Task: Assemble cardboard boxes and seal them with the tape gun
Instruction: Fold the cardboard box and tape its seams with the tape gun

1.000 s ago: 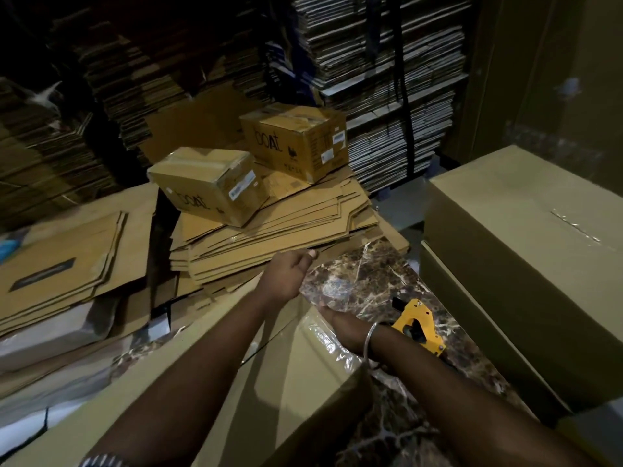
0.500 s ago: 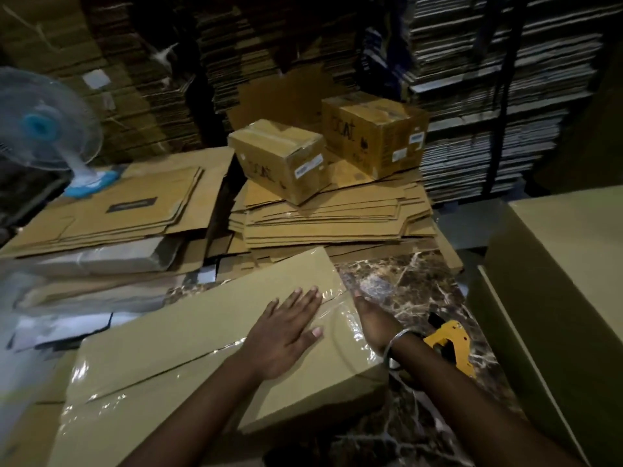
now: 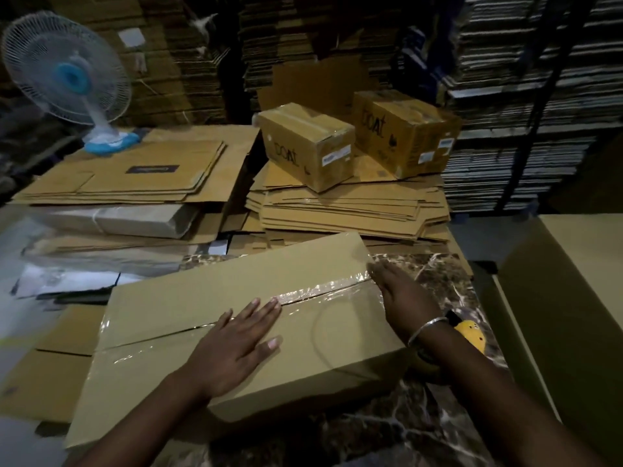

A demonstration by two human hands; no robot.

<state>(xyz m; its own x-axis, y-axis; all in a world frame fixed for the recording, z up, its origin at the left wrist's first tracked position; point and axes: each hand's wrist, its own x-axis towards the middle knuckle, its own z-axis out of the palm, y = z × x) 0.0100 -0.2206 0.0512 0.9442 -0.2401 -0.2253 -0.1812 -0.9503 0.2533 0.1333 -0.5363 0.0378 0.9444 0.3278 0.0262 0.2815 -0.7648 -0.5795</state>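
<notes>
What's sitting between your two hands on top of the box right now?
In the head view, only the box top and its clear tape strip along the flap seam lie between the left hand and right hand.

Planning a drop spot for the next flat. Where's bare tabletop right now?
Bare marble shows beyond the right hand, between the taped box and the big carton, and along the near edge under the right forearm. The yellow tape gun sits in that strip. Left and far sides are crowded: flat cardboard stacks, wrapped bundles, fan.
</notes>
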